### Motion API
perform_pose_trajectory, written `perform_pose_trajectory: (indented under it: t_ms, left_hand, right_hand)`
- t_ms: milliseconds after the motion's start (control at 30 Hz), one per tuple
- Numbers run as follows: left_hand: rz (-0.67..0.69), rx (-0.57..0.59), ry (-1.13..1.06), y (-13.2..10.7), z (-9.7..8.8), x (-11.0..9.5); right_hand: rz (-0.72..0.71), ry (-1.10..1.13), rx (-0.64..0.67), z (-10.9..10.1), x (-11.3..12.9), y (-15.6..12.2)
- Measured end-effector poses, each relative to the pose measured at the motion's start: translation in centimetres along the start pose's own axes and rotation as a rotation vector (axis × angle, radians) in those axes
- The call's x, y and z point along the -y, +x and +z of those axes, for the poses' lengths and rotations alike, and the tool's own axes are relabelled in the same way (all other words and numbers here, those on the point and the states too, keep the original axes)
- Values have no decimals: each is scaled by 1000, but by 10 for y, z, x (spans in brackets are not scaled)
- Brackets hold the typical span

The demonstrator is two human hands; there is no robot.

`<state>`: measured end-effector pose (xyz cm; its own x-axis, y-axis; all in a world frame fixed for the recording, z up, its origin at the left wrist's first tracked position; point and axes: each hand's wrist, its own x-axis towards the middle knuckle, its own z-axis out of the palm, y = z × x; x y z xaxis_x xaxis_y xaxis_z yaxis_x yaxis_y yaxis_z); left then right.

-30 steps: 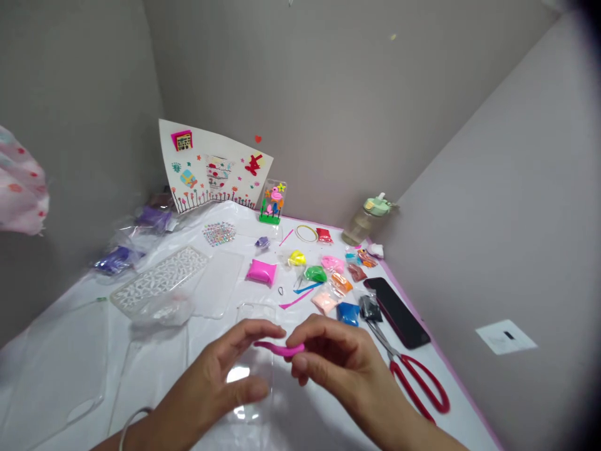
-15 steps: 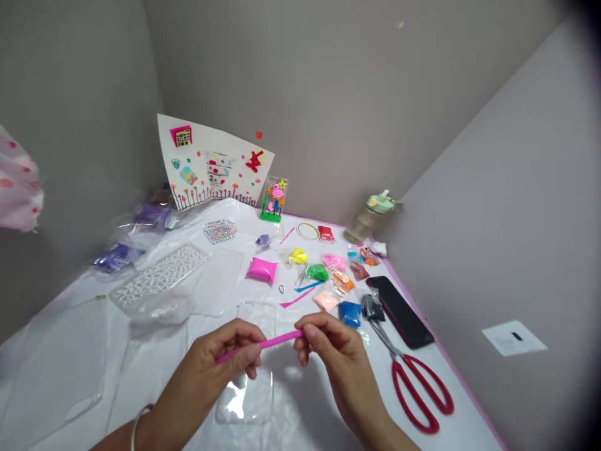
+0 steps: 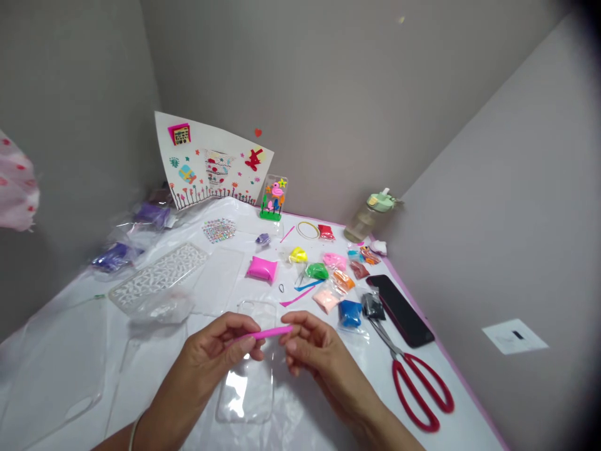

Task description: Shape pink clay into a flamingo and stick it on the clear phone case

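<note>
A slim bright pink stick (image 3: 273, 332) is pinched between the thumb and fingers of my left hand (image 3: 218, 347). Whether it is plastic or clay I cannot tell. Its free end reaches my right hand (image 3: 312, 351), whose thumb and bent fingers stand apart around the tip. Under both hands lies a clear phone case (image 3: 251, 394), partly covered by my left hand. Beyond them are a hot pink packet (image 3: 261, 269), a small dark ring (image 3: 281, 288), and pink (image 3: 298, 297) and blue (image 3: 308, 285) modelling tools.
Bagged clay in several colours, such as a blue packet (image 3: 350, 313), sits to the right. Red-handled scissors (image 3: 422, 391), a black phone (image 3: 399, 310) and a bottle (image 3: 366, 219) line that side. More clear cases (image 3: 70, 357) lie left. A decorated case (image 3: 273, 199) stands behind.
My right hand has shifted left, closer to my left hand, and its thumb and fingers have loosened around the pink stick's end. My left hand keeps hold of the stick.
</note>
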<state>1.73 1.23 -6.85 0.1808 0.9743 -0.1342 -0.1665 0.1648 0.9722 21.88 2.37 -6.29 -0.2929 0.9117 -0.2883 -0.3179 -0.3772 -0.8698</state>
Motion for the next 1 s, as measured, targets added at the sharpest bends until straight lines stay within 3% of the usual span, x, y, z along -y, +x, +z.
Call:
perform_pose_trajectory:
  t_ms: [100, 267, 433, 567, 733, 1000]
  left_hand:
    - [-19, 35, 66, 1, -1, 5]
    - [-66, 54, 81, 5, -5, 11]
    - [-198, 72, -275, 2, -6, 0]
    - [-246, 85, -487, -1, -1, -1]
    - [-259, 147, -340, -1, 5, 7]
    - [-213, 118, -221, -2, 3, 9]
  right_hand:
    - [23, 38, 32, 5, -4, -2]
    - [-41, 73, -37, 3, -3, -2]
    - [-48, 101, -93, 2, -1, -1]
    - [-28, 71, -43, 9, -3, -5]
    - [-47, 34, 25, 17, -4, -10]
    - [-72, 13, -44, 12, -4, -8]
